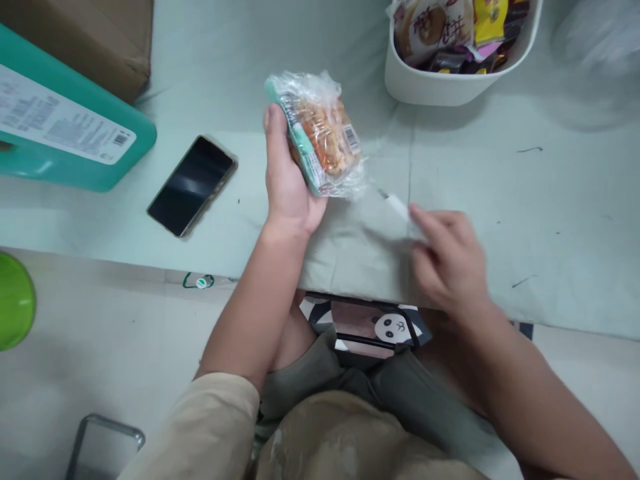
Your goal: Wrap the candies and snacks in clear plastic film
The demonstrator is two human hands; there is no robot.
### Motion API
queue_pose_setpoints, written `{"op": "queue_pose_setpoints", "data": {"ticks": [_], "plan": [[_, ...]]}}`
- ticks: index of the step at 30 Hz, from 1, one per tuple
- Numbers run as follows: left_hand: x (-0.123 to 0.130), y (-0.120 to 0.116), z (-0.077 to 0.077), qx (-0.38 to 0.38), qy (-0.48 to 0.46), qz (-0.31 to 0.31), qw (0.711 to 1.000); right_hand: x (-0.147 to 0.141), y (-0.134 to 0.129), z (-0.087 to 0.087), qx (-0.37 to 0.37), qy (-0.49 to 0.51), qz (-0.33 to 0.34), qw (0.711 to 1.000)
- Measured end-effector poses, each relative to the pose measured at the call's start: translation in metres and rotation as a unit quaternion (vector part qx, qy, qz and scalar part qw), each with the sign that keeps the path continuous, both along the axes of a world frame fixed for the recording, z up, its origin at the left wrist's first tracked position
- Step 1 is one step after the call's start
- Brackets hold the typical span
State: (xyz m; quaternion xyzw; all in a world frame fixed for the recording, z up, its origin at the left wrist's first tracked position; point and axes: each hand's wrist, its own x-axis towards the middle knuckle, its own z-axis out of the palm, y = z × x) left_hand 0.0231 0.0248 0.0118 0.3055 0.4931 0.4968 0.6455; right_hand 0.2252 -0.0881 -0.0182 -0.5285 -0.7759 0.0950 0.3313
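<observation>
My left hand grips a clear plastic-wrapped food package, with teal printed edges, a barcode label and orange-brown food showing through. The package is held tilted above the table. To its lower right, my right hand is closed around a small white-handled tool with a short dark metal tip. Motion blurs this tool, so its exact kind is unclear. Its tip points at the package's lower right corner and stands a little apart from the wrapping.
A dark smartphone lies left on the pale green tablecloth. Behind it stand a teal container and a cardboard box. A white bin of packaged snacks is at the back right, beside a blurry clear plastic bag.
</observation>
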Motion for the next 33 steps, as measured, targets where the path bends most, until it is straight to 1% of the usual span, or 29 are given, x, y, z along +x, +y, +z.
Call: {"op": "queue_pose_setpoints", "data": {"ticks": [2, 3, 5, 7, 9, 13, 15, 16, 17, 18, 19, 20, 22, 23, 24, 26, 28, 31, 33], "plan": [[-0.002, -0.001, 0.006, 0.001, -0.073, 0.054, 0.996, 0.015, 0.006, 0.002, 0.027, -0.031, -0.077, 0.996], [-0.002, -0.003, 0.009, -0.007, -0.107, 0.061, 0.992, 0.021, 0.007, 0.002, 0.021, -0.042, -0.112, 0.993], [0.001, -0.008, 0.012, -0.023, -0.147, 0.035, 0.988, 0.030, 0.009, 0.002, -0.015, -0.056, -0.157, 0.986], [0.003, -0.012, 0.013, -0.017, -0.176, 0.007, 0.984, 0.036, 0.009, 0.001, -0.060, -0.070, -0.181, 0.979], [0.004, -0.016, 0.012, -0.011, -0.199, -0.028, 0.980, 0.042, 0.008, -0.002, -0.084, -0.088, -0.200, 0.972], [-0.001, -0.019, 0.008, -0.048, -0.207, -0.091, 0.973, 0.063, 0.010, -0.015, -0.090, -0.102, -0.235, 0.962], [-0.003, -0.020, 0.007, -0.081, -0.184, -0.121, 0.972, 0.071, 0.012, -0.020, -0.076, -0.102, -0.258, 0.958], [-0.004, -0.021, 0.006, -0.096, -0.168, -0.140, 0.971, 0.073, 0.013, -0.020, -0.056, -0.096, -0.266, 0.958], [-0.003, -0.022, 0.005, -0.109, -0.150, -0.161, 0.969, 0.071, 0.014, -0.018, -0.033, -0.084, -0.263, 0.961], [-0.001, -0.023, 0.004, -0.120, -0.134, -0.183, 0.966, 0.067, 0.014, -0.015, -0.010, -0.063, -0.242, 0.968], [0.003, -0.025, 0.003, -0.130, -0.121, -0.206, 0.962, 0.061, 0.014, -0.010, 0.013, -0.035, -0.204, 0.978], [0.007, -0.026, 0.001, -0.138, -0.112, -0.229, 0.957, 0.052, 0.013, -0.005, 0.027, -0.005, -0.152, 0.988], [0.017, -0.031, -0.002, -0.152, -0.104, -0.270, 0.945, 0.034, 0.013, 0.004, 0.029, 0.046, -0.045, 0.997], [0.021, -0.033, -0.004, -0.156, -0.104, -0.287, 0.939, 0.026, 0.013, 0.008, 0.020, 0.061, -0.016, 0.998], [0.026, -0.035, -0.005, -0.159, -0.106, -0.299, 0.935, 0.019, 0.013, 0.010, 0.008, 0.072, 0.000, 0.997], [0.031, -0.038, -0.008, -0.158, -0.110, -0.316, 0.929, 0.013, 0.013, 0.011, -0.021, 0.089, 0.000, 0.996], [0.032, -0.039, -0.008, -0.151, -0.111, -0.336, 0.923, 0.015, 0.012, 0.011, -0.038, 0.106, -0.005, 0.994], [0.030, -0.039, -0.006, -0.146, -0.108, -0.366, 0.913, 0.020, 0.010, 0.011, -0.035, 0.108, -0.020, 0.993], [0.030, -0.038, -0.003, -0.151, -0.102, -0.370, 0.911, 0.023, 0.009, 0.012, -0.033, 0.097, -0.046, 0.994]]}}
